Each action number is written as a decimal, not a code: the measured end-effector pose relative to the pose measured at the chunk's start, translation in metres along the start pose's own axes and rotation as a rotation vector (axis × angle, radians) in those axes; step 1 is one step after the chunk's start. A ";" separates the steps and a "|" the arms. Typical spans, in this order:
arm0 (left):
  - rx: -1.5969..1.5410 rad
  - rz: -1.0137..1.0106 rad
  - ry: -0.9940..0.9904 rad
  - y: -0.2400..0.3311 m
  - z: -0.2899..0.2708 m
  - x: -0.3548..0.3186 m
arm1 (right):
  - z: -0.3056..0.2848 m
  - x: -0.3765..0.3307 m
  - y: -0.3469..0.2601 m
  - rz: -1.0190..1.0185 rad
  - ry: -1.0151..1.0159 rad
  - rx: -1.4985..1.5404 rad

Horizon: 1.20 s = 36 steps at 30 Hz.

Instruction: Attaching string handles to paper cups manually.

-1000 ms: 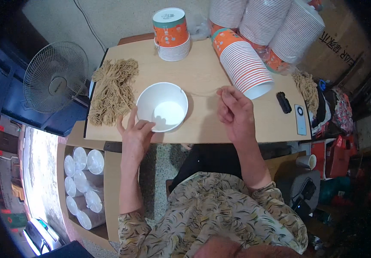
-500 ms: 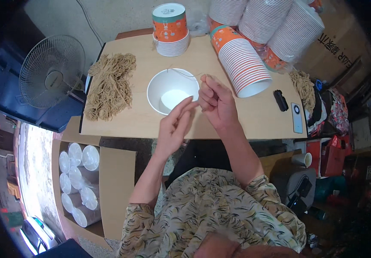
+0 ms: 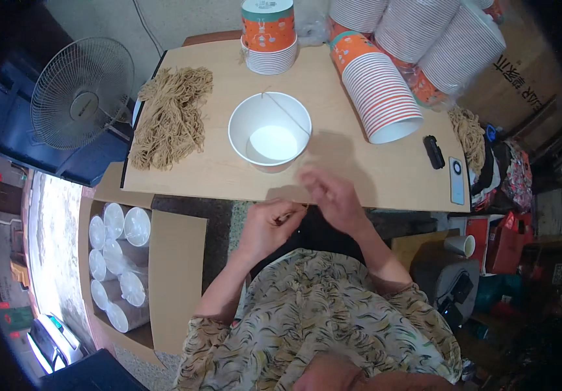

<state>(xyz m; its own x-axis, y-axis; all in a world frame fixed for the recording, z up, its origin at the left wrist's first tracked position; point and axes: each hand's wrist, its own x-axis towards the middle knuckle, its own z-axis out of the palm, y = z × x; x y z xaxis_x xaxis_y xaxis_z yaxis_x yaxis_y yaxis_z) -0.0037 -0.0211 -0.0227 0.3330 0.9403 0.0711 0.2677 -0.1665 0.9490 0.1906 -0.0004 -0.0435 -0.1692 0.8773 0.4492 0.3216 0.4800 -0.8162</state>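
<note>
A white paper tub (image 3: 270, 155) stands on the table before me, its mouth up. A thin tan cord (image 3: 285, 112) runs from its far rim across the inside toward the right rim. Both hands are between the tub and my body, at the table's near edge. My left hand (image 3: 269, 229) is closed, thumb and forefinger pinched together; what they hold is too small to make out. My right hand (image 3: 336, 203) is just right of it, fingers curled and slightly blurred, any content hidden. A loose heap of tan cords (image 3: 170, 120) lies left of the tub.
Stacked orange-patterned tubs (image 3: 385, 91) lie at the right, with an upright stack (image 3: 270, 42) behind. A phone (image 3: 457, 179) and a black object (image 3: 433, 152) lie near the table's right edge. A fan (image 3: 84, 94) and a carton (image 3: 178, 280) of wrapped cylinders stand left.
Both hands have drawn back from the tub toward my body. The cord that reached up to my right hand now lies lower across the tub. The view has shifted slightly.
</note>
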 end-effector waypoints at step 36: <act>-0.510 -0.183 0.036 -0.027 -0.006 0.002 | 0.009 -0.017 -0.008 0.475 0.036 0.489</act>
<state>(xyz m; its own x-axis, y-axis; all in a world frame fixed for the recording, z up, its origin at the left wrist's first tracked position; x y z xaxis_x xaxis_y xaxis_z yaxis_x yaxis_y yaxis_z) -0.0160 -0.0134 -0.0462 0.2885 0.9514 -0.1078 -0.1574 0.1582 0.9748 0.1829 -0.0192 -0.0482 -0.0802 0.9968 0.0063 -0.1061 -0.0023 -0.9944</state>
